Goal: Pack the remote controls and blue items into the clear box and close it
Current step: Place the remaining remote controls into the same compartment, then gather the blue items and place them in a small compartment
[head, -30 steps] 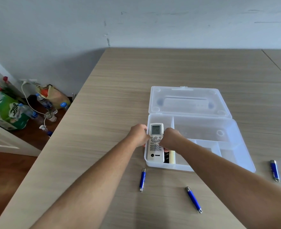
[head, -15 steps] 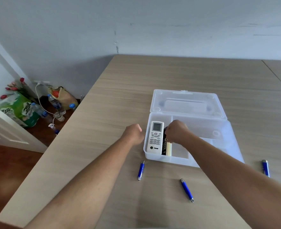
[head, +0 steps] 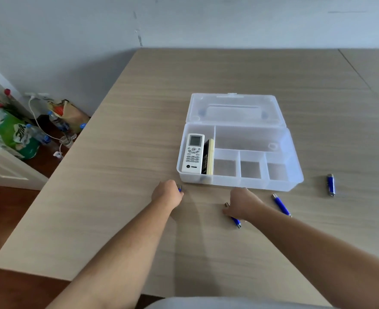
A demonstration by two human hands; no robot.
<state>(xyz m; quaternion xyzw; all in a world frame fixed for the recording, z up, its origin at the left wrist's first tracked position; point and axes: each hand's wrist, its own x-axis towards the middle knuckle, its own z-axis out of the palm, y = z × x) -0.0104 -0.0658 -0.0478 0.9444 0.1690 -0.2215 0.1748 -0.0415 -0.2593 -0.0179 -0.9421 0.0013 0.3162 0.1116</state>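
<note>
The clear box (head: pixel 295 175) stands open on the table, its lid (head: pixel 235 110) folded back. Its left compartment holds a white remote (head: pixel 193 152) lying flat and a black remote (head: pixel 207 156) on its side. My left hand (head: pixel 167 194) rests as a fist just in front of the box's left corner, and the tip of a blue pen-like item (head: pixel 180 188) sticks out of it. My right hand (head: pixel 243 205) lies over a second blue item (head: pixel 236 221), fingers curled onto it. Two other blue items lie free: one (head: pixel 281 205) beside my right hand, one (head: pixel 330 184) right of the box.
The box's long rear compartment and three small front compartments (head: pixel 251 169) hold nothing. The table's left edge (head: pixel 72 152) drops to a floor with bags, bottles and a cable (head: pixel 39 128). A wall runs along the table's far side.
Both hands have left the box and come down to the table in front of it. The white remote now lies released in the left compartment. Each hand has closed on a blue item.
</note>
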